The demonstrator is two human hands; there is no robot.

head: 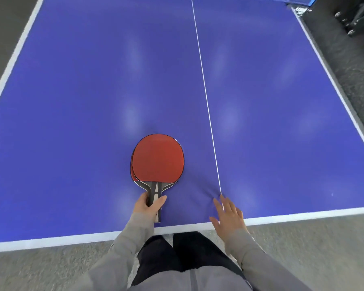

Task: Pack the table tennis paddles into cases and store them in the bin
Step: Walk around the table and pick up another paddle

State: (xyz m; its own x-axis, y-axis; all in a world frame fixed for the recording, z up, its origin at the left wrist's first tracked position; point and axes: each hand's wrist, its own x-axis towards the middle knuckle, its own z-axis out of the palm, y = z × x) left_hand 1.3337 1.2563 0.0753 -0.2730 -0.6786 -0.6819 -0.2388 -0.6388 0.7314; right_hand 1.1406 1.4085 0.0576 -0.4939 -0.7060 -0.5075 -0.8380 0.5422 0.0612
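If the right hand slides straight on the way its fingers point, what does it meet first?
Probably nothing: the right hand is open, with fingers pointing up the table along the white centre line. That stretch looks bare. The paddles sit off to its left.

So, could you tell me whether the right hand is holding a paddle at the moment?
No, the right hand is open with straight fingers over the table, while the left hand grips the paddle handles.
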